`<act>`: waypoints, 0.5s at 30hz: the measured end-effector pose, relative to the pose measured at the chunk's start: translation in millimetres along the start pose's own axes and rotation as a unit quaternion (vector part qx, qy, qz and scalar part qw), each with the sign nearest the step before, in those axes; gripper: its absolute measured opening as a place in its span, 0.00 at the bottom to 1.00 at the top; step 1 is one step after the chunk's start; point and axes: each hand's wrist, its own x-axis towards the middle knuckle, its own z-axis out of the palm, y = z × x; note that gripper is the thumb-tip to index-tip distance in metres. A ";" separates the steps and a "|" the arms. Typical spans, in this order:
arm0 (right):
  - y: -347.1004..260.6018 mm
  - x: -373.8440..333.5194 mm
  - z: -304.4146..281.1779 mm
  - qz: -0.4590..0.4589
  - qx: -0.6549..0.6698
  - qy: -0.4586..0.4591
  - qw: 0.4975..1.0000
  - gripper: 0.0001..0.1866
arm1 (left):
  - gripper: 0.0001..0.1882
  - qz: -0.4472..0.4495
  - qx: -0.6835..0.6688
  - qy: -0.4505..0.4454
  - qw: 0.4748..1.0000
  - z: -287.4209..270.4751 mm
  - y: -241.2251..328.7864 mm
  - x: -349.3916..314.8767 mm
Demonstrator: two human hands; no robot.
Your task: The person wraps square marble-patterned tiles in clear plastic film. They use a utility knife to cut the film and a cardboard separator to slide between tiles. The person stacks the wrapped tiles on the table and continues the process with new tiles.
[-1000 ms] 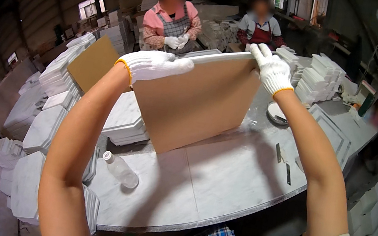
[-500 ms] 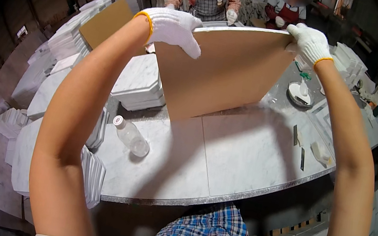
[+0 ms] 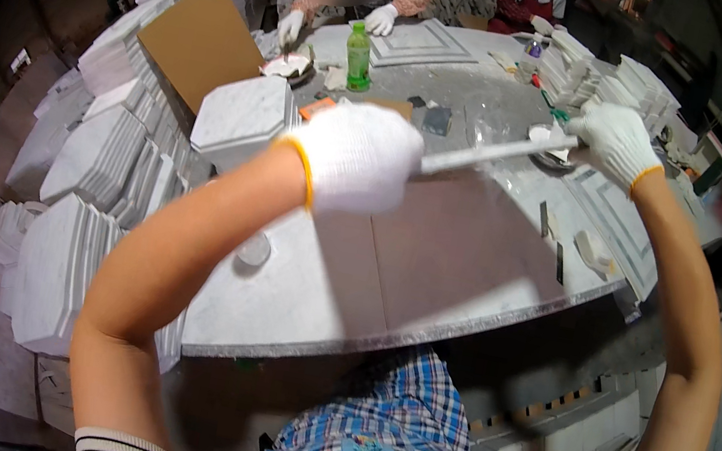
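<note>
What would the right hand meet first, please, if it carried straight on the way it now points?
Probably the stacks of white tile pieces just beyond the right hand, which grips the raised board; depth is hard to judge.

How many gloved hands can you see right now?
4. The person's left hand and right hand grip the ends of a thin board seen edge-on. Two gloved hands of a co-worker, and, are across the table. Others may be hidden.
</note>
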 end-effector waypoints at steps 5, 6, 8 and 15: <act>-50.0 -101.5 43.8 -0.024 0.025 0.042 0.999 0.07 | 0.10 -0.036 0.009 0.073 0.997 74.2 105.9 -48.2; -55.0 -123.6 63.2 -0.012 0.025 0.025 0.999 0.07 | 0.11 -0.045 0.021 0.097 0.994 95.9 126.3 -52.7; -90.1 -146.2 73.6 0.001 0.031 0.007 1.000 0.03 | 0.14 -0.102 0.059 0.086 0.989 144.9 153.9 -63.4; -183.4 -216.7 119.1 0.054 0.101 0.009 0.993 0.04 | 0.16 -0.252 0.008 0.187 0.949 289.9 187.3 -100.5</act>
